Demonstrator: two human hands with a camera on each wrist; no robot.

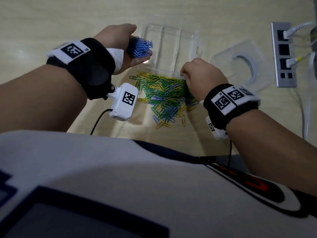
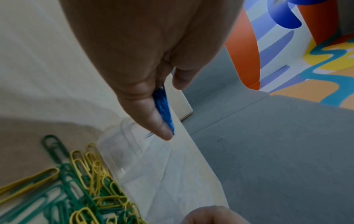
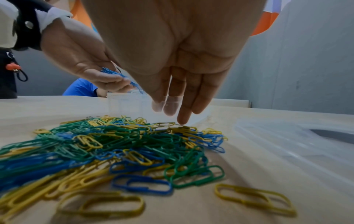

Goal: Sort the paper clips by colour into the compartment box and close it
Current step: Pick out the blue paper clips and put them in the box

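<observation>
My left hand (image 1: 137,48) grips a bunch of blue paper clips (image 1: 141,47) above the left edge of the clear compartment box (image 1: 171,30), whose compartments look bare. In the left wrist view the blue clips (image 2: 163,109) are squeezed between thumb and fingers over the box (image 2: 153,166). A mixed pile of green, yellow and blue clips (image 1: 164,93) lies just in front of the box. My right hand (image 1: 187,78) points down at the box's near right wall. Two fingertips (image 3: 170,107) show through the clear wall, and another touches the pile (image 3: 124,145). I see no clip in it.
The clear lid (image 1: 240,64) lies flat on the table to the right of the box. A metal socket panel (image 1: 283,54) with plugged cables sits at the far right. The table edge runs close to my body.
</observation>
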